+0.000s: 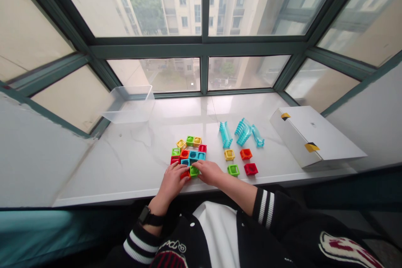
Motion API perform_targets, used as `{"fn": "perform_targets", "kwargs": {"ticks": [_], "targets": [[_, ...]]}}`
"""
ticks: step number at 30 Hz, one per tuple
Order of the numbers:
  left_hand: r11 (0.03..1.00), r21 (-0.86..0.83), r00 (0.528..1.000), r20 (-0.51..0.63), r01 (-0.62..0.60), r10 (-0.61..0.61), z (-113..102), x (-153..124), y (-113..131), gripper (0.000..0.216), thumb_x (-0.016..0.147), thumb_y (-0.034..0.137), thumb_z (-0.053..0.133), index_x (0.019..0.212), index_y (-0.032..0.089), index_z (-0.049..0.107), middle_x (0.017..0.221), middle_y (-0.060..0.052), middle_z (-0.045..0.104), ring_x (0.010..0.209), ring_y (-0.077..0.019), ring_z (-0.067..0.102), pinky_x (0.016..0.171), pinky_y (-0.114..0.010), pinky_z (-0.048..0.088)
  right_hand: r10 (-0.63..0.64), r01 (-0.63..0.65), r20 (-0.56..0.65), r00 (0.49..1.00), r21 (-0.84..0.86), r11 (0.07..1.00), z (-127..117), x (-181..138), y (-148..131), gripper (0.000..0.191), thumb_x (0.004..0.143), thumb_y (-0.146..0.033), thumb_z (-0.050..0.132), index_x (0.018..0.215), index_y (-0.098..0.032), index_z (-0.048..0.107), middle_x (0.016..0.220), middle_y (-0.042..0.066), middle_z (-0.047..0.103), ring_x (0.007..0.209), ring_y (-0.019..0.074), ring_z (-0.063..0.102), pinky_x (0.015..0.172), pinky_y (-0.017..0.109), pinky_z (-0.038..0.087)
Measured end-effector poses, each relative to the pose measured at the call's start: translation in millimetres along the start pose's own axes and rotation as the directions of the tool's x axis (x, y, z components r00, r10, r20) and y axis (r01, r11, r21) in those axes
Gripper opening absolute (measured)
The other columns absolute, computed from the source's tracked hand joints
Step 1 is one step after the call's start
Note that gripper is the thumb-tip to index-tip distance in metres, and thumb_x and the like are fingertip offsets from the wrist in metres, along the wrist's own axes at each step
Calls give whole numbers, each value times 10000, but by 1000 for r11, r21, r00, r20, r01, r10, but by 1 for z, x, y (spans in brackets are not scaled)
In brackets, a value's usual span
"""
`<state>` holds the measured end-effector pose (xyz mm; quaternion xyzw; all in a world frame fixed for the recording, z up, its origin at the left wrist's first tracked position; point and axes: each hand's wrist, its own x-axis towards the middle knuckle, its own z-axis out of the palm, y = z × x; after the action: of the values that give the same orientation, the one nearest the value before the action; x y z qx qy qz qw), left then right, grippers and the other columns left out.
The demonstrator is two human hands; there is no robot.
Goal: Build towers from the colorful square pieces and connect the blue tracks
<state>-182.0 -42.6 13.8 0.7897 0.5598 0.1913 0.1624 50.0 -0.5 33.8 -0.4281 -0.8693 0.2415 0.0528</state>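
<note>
At far left, a transparent rectangular plastic tub (128,104) stands against the window frame on a white veined marble window sill (125,167), well apart from the hands. The left hand (171,182), with a black wristwatch (145,215) on its wrist, lies palm-down and angled inward at the near side of a flat group of hollow square plastic blocks (188,153) in green, yellow, red, orange and cyan. A red hollow block (185,174) is partly hidden between the hands. The right hand (209,172) extends inward from the right, palm-down, its fingertips (196,166) on a green hollow block (194,171). The hands are close together; whether either is clamped on a block cannot be determined. Further right lie four separate hollow blocks: yellow (229,155), orange (246,154), green (233,170) and red (251,169). Beyond them are three ribbed cyan plastic pieces (243,132), then a white cardboard box (314,138) with yellow tape (312,147). Both forearms cross the near sill edge just below the hands
</note>
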Motion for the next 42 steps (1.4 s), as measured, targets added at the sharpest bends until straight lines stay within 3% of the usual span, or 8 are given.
{"fn": "perform_targets", "kwargs": {"ticks": [6,11,18,23,26,32,38,42], "targets": [[999,-11,999,16,50,-50,0,2,12,364,884,205,742,1237,276,792,1314,-64,763,1405,-365,551,1199,-592,454,45,-39,-78,996,76,996,-11,-16,9,529,856,-190,721,1373,-274,649,1340,80,713,1118,273,724,919,361,585],[998,-13,998,8,69,-69,-6,3,18,334,883,219,743,1209,269,795,1340,-76,744,1365,-363,582,1184,-590,468,72,37,-246,967,409,912,-38,-41,23,534,842,-174,735,1361,-268,654,1280,72,733,966,209,729,877,357,600],[978,-207,985,-175,-36,0,-28,13,52,448,951,371,722,1388,289,664,1426,-98,672,1352,-321,610,1162,-542,500,205,109,-317,926,744,659,-69,-74,32,460,907,-367,766,1342,-278,644,1320,84,702,1163,248,693,1016,433,577],[918,-381,980,-193,-115,43,-37,22,89,523,975,422,706,1463,286,575,1455,-110,654,1375,-303,611,1169,-511,502,233,142,-226,946,934,328,-67,-76,26,486,889,-451,820,1300,-272,631,1271,94,728,1206,272,699,1070,480,556],[882,-457,983,-182,-120,39,-34,25,103,610,960,418,736,1513,290,511,1466,-112,645,1346,-291,637,1147,-484,525,228,156,-206,952,963,218,-64,-75,20,498,869,-459,848,1282,-276,640,1271,87,733,1201,267,704,1090,482,547],[872,-448,960,-268,-197,79,-28,29,117,589,945,331,758,1483,295,522,1469,-112,616,1380,-288,600,1135,-471,540,257,134,-176,950,976,174,-57,-76,17,497,850,-465,869,1255,-272,656,1211,74,751,1186,263,707,1050,450,559],[927,-300,936,-332,-224,118,-23,29,120,476,982,277,698,1437,292,561,1353,-94,697,1281,-270,669,1101,-453,561,321,62,-95,942,992,114,-48,-76,19,514,857,-530,845,1253,-257,663,1144,73,768,1063,257,747,953,428,589],[950,-244,920,-381,-197,93,-19,28,117,534,960,336,736,1455,275,542,1322,-97,730,1207,-279,720,1052,-448,591,308,42,-102,946,980,195,-48,-76,22,547,899,-579,786,1315,-256,638,1135,82,767,1068,264,751,989,460,583]]}}
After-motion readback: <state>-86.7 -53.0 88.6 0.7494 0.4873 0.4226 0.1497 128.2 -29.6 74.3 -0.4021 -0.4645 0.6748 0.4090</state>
